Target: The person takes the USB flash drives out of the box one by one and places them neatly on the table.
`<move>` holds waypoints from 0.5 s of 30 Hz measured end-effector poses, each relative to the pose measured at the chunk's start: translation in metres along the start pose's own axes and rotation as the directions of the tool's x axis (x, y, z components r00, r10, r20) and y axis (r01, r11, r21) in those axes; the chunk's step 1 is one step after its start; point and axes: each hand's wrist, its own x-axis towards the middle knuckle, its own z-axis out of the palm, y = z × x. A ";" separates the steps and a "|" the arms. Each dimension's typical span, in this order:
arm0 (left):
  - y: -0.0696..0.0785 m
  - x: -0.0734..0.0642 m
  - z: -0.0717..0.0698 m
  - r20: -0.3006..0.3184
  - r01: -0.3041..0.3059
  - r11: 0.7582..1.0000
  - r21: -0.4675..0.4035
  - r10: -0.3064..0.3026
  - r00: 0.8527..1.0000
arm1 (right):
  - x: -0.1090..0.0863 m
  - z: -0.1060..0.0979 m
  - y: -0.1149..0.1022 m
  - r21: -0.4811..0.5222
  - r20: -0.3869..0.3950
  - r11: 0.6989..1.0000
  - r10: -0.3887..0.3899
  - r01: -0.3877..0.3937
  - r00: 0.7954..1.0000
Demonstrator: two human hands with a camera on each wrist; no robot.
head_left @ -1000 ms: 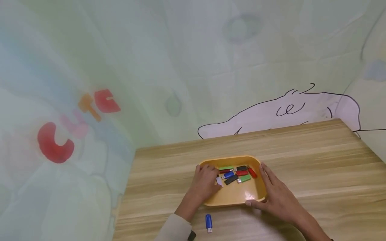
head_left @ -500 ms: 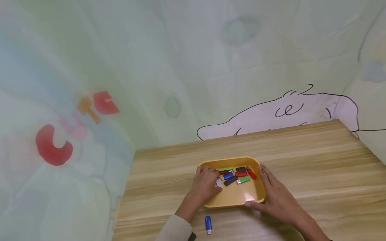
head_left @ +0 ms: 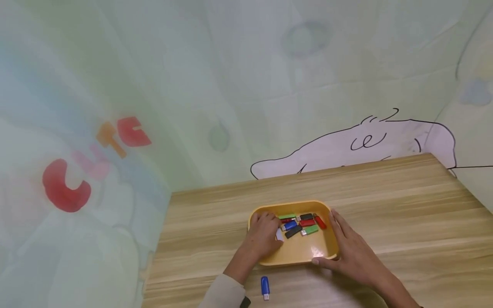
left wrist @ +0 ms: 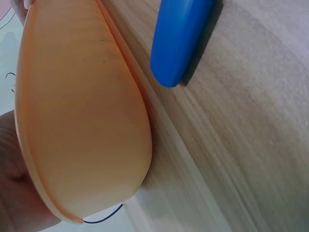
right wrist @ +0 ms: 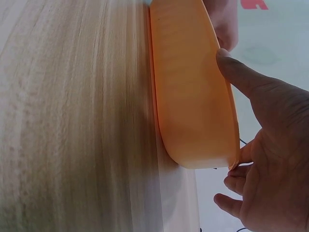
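Observation:
A yellow-orange plastic tray [head_left: 300, 252] sits on the wooden table. My left hand [head_left: 263, 235] reaches over its left side, fingers curled down inside. Between thumb and forefinger shows a white USB stick [head_left: 279, 234], partly covered; the other fingertips are hidden. My right hand [head_left: 356, 254] grips the tray's right end, thumb on the front rim and fingers along the right side, as the right wrist view also shows. Inside lie several USB sticks: a blue one [head_left: 289, 225], a green one [head_left: 310, 230], black ones [head_left: 294, 232] and red ones [head_left: 320, 222].
A blue USB stick [head_left: 265, 288] lies on the table [head_left: 204, 226] in front of the tray, metal plug toward the near edge. Behind the table hangs a pale printed backdrop [head_left: 246, 85] with cartoon outlines and coloured letters.
Both hands and the tray keep the same places relative to each other. The whole head view has shifted slightly; no stick has visibly moved on the table or in the tray.

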 end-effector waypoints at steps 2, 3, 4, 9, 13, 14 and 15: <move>0.000 0.000 0.001 0.000 0.000 1.000 -0.001 0.000 1.000 | 0.000 0.000 0.000 -0.002 -0.002 1.000 -0.002 0.002 1.000; -0.001 0.000 0.001 -0.003 -0.002 1.000 0.003 0.002 1.000 | 0.000 0.001 0.000 -0.002 -0.003 1.000 -0.004 0.004 1.000; -0.001 0.000 0.001 -0.004 -0.004 1.000 0.008 0.004 1.000 | 0.000 0.001 0.000 -0.003 -0.005 1.000 -0.005 0.005 1.000; -0.001 0.000 0.002 -0.012 -0.015 0.999 0.033 0.016 1.000 | 0.000 0.000 0.000 -0.001 -0.002 1.000 0.001 -0.001 1.000; 0.001 -0.001 0.002 -0.019 -0.025 0.999 0.039 0.026 0.999 | 0.000 0.000 -0.001 -0.001 0.001 1.000 0.001 -0.001 1.000; 0.001 -0.001 0.001 -0.021 -0.031 0.999 0.039 0.031 0.999 | 0.000 0.000 -0.001 -0.001 0.001 1.000 0.000 0.000 1.000; 0.002 -0.001 0.000 -0.024 -0.038 0.998 0.040 0.039 0.999 | 0.000 0.000 -0.001 -0.002 0.001 1.000 -0.001 0.001 1.000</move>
